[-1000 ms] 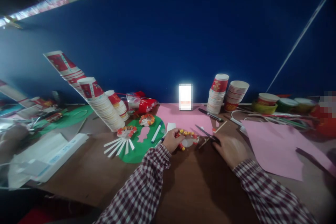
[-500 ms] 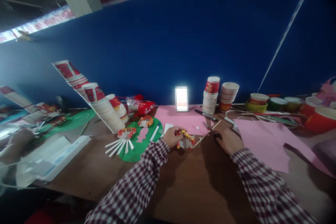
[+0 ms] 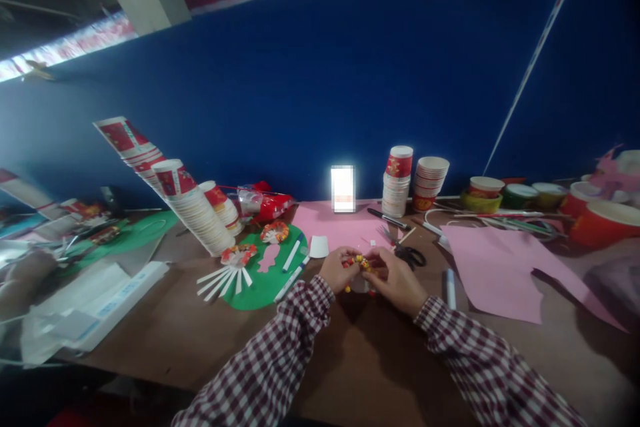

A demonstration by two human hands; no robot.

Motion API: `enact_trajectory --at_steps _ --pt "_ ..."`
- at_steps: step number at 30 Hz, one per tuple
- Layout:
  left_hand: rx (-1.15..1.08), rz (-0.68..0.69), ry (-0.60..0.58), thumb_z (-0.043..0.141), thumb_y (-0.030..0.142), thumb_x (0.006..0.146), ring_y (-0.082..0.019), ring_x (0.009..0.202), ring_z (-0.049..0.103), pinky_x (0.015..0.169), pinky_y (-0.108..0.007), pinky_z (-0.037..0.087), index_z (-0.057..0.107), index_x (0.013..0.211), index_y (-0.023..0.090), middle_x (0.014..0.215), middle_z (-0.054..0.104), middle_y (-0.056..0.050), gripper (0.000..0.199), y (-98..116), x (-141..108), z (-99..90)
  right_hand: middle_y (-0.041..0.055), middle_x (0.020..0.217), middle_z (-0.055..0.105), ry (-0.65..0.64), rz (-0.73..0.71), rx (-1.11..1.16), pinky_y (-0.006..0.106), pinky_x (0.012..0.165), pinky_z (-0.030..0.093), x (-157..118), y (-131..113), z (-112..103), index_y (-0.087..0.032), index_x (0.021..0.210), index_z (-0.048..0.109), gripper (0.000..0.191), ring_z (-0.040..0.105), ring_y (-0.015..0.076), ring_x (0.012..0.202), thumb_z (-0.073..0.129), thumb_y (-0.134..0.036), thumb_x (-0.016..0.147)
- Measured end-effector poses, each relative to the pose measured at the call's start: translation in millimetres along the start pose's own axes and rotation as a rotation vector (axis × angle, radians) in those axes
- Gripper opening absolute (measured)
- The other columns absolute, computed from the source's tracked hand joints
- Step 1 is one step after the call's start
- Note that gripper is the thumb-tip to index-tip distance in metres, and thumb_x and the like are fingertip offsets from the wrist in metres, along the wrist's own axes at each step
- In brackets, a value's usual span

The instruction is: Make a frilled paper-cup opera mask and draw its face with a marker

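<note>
Both my hands are together over the brown table. My left hand (image 3: pixel 341 271) is closed on the left side of a small paper-cup craft (image 3: pixel 361 285) with red and yellow folded strips around its rim. With fingers pinched at the same rim, my right hand (image 3: pixel 399 280) holds it from the right. My fingers hide much of the craft. Black-handled scissors (image 3: pixel 411 255) lie just beyond my right hand, and a thin wooden stick (image 3: pixel 407 236) is by them. A small white paper piece (image 3: pixel 319 247) lies beyond my left hand.
On the left, a green paper (image 3: pixel 240 297) bears a pink cutout (image 3: pixel 269 257), markers and similar cup crafts. Tall paper-cup stacks (image 3: pixel 193 210) lean behind it. Pink sheets (image 3: pixel 493 273), a marker (image 3: pixel 451 288) and cups lie right. Another person's hand (image 3: pixel 35 267) is at far left.
My right hand has left the scissors and moved left to the cup craft, where it now grips the rim. My left hand still holds the craft. The view has shifted slightly.
</note>
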State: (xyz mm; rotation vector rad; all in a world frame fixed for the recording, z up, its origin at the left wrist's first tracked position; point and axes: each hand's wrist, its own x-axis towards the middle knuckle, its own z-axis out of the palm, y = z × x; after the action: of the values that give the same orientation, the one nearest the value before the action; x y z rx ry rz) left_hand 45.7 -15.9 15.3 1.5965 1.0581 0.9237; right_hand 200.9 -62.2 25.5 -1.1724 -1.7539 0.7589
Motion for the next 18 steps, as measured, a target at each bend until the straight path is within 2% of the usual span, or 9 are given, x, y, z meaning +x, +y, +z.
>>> enact_trajectory --at_steps 3,13,16,18 --pt "0.007 0.029 0.042 0.061 0.012 0.064 -0.012 0.071 0.058 0.067 -0.023 0.046 0.057 0.082 0.012 0.078 0.062 -0.004 0.018 0 -2 5.3 0.0030 0.081 0.060 0.039 0.018 -0.008 0.026 0.067 0.047 0 5 4 -0.019 0.087 0.050 0.013 0.059 0.0152 0.074 0.050 -0.029 0.080" --pt "0.039 0.076 0.021 0.059 0.023 0.070 -0.011 0.067 0.054 0.064 -0.022 0.044 0.058 0.076 0.013 0.072 0.060 -0.002 0.012 -6 -2 3.8 0.0031 0.077 0.061 0.036 0.079 0.009 0.025 0.062 0.047 1 13 1 -0.018 0.086 0.051 0.014 0.059 0.0153 0.069 0.047 -0.031 0.081" --pt "0.003 0.086 -0.022 0.059 0.019 0.069 -0.013 0.075 0.056 0.071 -0.025 0.045 0.058 0.083 0.012 0.081 0.062 -0.005 0.016 -8 -2 4.2 0.0030 0.077 0.062 0.038 0.092 0.005 0.026 0.062 0.046 1 15 2 -0.018 0.085 0.053 0.015 0.058 0.0156 0.068 0.049 -0.031 0.080" --pt "-0.051 0.090 -0.062 0.059 0.014 0.067 -0.015 0.084 0.057 0.078 -0.027 0.045 0.056 0.094 0.012 0.092 0.062 -0.008 0.027 -7 -3 3.9 0.0030 0.078 0.062 0.040 0.098 0.007 0.027 0.064 0.045 1 15 1 -0.018 0.086 0.054 0.016 0.058 0.0159 0.069 0.051 -0.032 0.079"
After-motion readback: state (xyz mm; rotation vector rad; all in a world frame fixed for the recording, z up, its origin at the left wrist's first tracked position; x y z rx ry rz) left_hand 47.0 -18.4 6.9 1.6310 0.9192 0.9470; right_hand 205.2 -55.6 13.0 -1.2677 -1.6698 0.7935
